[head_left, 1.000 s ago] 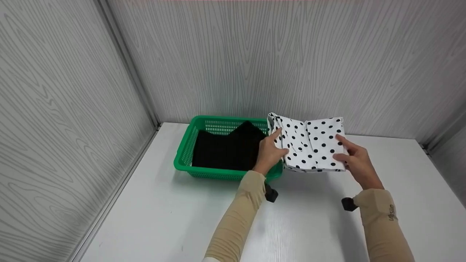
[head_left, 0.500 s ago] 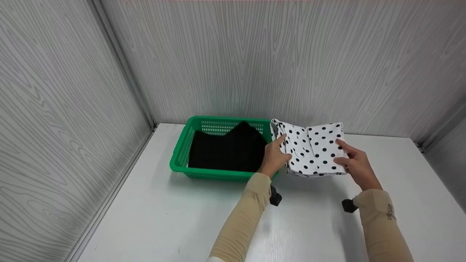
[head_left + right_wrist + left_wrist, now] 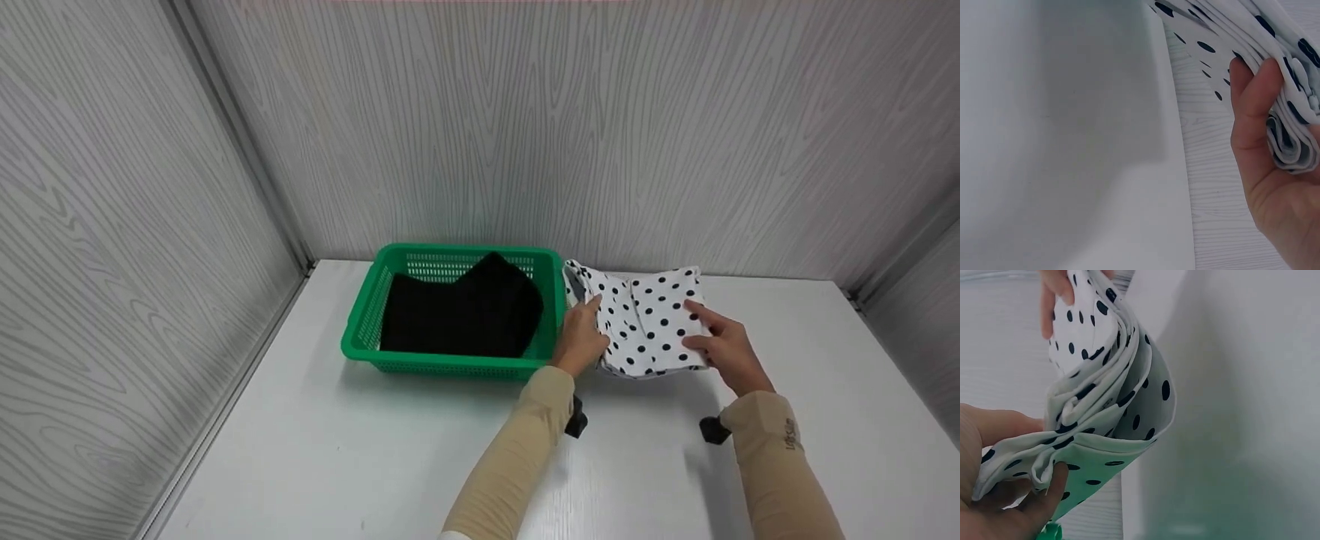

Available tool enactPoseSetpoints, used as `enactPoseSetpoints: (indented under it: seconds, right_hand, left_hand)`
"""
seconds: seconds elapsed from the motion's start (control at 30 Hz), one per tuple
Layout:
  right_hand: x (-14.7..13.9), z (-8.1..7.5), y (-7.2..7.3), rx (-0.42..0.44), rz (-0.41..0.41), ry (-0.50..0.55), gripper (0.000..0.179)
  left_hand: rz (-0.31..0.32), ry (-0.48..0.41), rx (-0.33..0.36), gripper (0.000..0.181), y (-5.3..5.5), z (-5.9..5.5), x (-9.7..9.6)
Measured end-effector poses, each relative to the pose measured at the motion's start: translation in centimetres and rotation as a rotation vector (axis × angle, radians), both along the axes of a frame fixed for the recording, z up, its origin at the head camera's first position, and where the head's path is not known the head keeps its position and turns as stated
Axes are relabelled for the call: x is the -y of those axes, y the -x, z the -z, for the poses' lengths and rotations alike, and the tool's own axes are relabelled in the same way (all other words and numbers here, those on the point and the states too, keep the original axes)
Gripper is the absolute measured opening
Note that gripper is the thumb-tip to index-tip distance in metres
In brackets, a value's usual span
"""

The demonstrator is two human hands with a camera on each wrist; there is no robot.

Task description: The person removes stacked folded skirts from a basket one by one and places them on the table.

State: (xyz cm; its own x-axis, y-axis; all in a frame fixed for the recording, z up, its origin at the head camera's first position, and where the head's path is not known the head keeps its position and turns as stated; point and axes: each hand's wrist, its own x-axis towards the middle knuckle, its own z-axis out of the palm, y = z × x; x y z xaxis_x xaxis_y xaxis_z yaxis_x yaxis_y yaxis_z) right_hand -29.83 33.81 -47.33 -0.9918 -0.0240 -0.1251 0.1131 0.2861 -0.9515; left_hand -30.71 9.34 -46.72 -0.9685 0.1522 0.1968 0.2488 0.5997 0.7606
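Observation:
A folded white cloth with black polka dots is held up between the two hands, just right of the green basket. The left hand grips its left edge, thumb and fingers on either side of the layers in the left wrist view. On the right edge, the right hand pinches the cloth; several stacked folds show between its fingers in the right wrist view. Shadow lies on the table below the cloth, and whether its underside touches the table cannot be told. Black cloth lies inside the basket.
The white table meets a grey wood-grain wall at the back and another such wall on the left. The basket stands near the back wall, close beside the left hand.
Both hands have lowered the dotted cloth a little toward the table and brought it slightly away from the basket. The camera view has shifted slightly. Both grips stay the same.

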Motion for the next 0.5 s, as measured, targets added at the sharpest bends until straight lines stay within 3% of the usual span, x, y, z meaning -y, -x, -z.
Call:
enactPoseSetpoints:
  seconds: [0.13,0.3,0.4,0.5]
  right_hand:
    - [-0.4,0.8,-0.1,-0.015,0.018,-0.020,0.072]
    - [-0.8,1.6,0.0,-0.023,0.064,-0.062,0.066]
    - [-1.0,2.2,0.2,0.008,0.110,-0.079,0.065]
    - [-1.2,2.8,0.3,0.034,0.180,-0.083,0.064]
  left_hand:
    - [0.019,0.028,0.005,0.061,-0.3,0.8,-1.3]
    - [0.039,0.014,0.069,0.062,-0.7,2.3,-2.1]
    - [0.037,0.057,0.103,0.061,-0.8,3.5,-2.1]
    - [0.020,0.119,0.085,0.053,-0.7,4.6,-2.1]
